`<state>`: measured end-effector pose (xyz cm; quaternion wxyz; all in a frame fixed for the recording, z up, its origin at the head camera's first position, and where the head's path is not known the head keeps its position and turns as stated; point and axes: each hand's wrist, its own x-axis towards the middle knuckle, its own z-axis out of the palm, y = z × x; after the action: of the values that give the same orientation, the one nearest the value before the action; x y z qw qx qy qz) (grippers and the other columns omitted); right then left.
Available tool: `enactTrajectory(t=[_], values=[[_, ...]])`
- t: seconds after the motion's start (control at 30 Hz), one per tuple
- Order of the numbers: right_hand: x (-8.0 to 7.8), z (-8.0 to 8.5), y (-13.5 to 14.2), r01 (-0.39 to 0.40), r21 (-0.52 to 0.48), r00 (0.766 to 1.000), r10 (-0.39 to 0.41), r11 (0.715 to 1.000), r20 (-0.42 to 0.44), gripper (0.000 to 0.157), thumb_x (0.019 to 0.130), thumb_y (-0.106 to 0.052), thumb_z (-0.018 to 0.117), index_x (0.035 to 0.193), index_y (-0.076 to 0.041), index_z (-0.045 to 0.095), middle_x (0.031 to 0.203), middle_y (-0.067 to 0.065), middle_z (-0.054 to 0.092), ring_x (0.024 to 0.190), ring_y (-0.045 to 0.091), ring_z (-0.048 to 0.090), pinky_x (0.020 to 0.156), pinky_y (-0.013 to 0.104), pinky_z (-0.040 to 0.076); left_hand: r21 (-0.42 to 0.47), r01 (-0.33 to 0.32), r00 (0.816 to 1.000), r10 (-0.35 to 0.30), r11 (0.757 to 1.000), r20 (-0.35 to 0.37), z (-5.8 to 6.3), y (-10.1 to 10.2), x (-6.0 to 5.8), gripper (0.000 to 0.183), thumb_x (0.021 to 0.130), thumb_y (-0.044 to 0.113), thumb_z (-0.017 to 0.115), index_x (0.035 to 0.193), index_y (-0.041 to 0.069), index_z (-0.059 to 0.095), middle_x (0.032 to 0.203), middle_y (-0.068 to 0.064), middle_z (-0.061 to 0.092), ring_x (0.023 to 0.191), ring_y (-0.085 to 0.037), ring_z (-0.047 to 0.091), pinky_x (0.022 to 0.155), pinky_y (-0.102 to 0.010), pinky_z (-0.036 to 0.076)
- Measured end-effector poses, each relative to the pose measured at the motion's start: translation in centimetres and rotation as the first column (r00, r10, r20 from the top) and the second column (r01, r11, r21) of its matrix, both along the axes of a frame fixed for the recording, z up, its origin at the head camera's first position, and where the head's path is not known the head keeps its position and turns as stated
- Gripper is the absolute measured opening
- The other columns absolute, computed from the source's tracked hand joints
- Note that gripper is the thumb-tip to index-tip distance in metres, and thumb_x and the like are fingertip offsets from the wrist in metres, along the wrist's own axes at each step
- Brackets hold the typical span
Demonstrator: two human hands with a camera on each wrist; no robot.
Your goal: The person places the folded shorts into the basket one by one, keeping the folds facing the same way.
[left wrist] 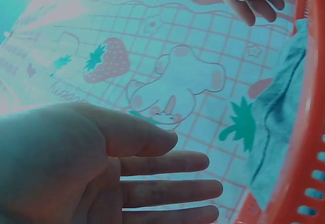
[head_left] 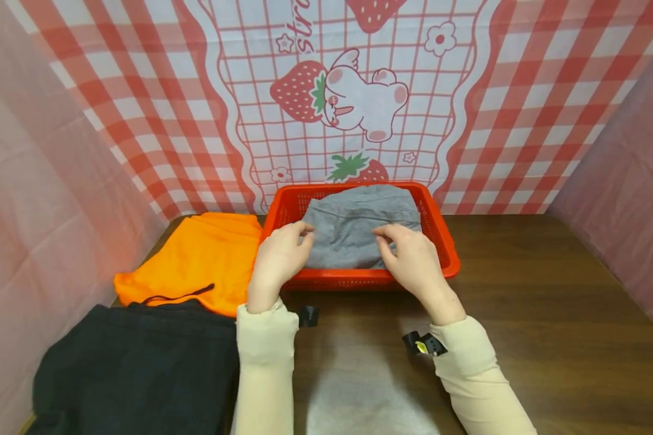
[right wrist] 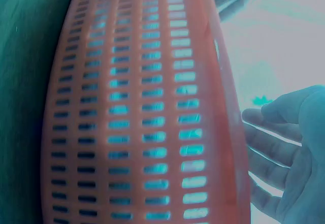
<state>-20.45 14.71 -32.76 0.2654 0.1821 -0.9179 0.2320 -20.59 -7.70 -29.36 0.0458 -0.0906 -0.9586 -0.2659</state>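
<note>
A folded grey cloth garment (head_left: 359, 208), creased on top, lies inside a red perforated plastic basket (head_left: 354, 274). My left hand (head_left: 280, 257) hovers at the basket's left front, fingers pointing toward the garment. In the left wrist view, the left hand (left wrist: 61, 158) has its fingers extended, holding nothing, with the basket's rim (left wrist: 299, 148) to the right. Over the front right of the basket is my right hand (head_left: 413, 257), its fingers bent slightly inward above the cloth. The right wrist view shows the right hand (right wrist: 292, 148) with loose fingers beyond the basket's slotted side (right wrist: 134, 117).
Left of the basket lies an orange garment (head_left: 201, 254) with a dark cord. A folded dark garment (head_left: 136, 362) lies nearer, at front left. Behind the basket hangs a red-and-white checked strawberry cloth (head_left: 522, 121). Brown wooden tabletop (head_left: 533, 290) extends to the right.
</note>
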Motion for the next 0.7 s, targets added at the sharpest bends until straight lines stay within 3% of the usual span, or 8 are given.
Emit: enactTrajectory(t=[0.4, 0.53, 0.7], values=[[0.7, 0.3, -1.5, -0.058, -0.001, 0.998, 0.058, 0.998, 0.015, 0.019, 0.087, -0.021, 0.057, 0.101, -0.017, 0.069, 0.099, 0.0, 0.067, 0.081, 0.021, 0.063, 0.064, 0.037, 0.049, 0.11, -0.072, 0.988, 0.086, 0.991, -0.128, 0.9, -1.7, 0.3, 0.029, 0.093, 0.029, 0.047, 0.113, 0.015, 0.062, 0.108, -0.004, 0.064, 0.086, -0.023, 0.059, 0.079, -0.042, 0.047], [0.9, 0.2, -1.7, -0.099, -0.034, 0.993, 0.101, 0.994, 0.054, 0.019, 0.088, -0.021, 0.056, 0.102, -0.016, 0.068, 0.1, 0.0, 0.067, 0.082, 0.018, 0.063, 0.066, 0.036, 0.049, 0.138, -0.115, 0.982, 0.134, 0.984, -0.136, 0.9, -2.2, 0.4, 0.027, 0.093, 0.028, 0.047, 0.111, 0.015, 0.062, 0.109, -0.004, 0.063, 0.088, -0.024, 0.058, 0.08, -0.042, 0.047], [1.3, 0.1, -2.3, -0.138, -0.052, 0.988, 0.141, 0.989, 0.058, 0.018, 0.088, -0.02, 0.057, 0.101, -0.016, 0.068, 0.098, -0.002, 0.067, 0.084, 0.017, 0.062, 0.07, 0.036, 0.049, 0.116, -0.13, 0.98, 0.145, 0.985, -0.138, 0.8, -2.8, 0.6, 0.028, 0.093, 0.028, 0.046, 0.112, 0.014, 0.061, 0.108, -0.004, 0.064, 0.081, -0.024, 0.057, 0.077, -0.041, 0.047]])
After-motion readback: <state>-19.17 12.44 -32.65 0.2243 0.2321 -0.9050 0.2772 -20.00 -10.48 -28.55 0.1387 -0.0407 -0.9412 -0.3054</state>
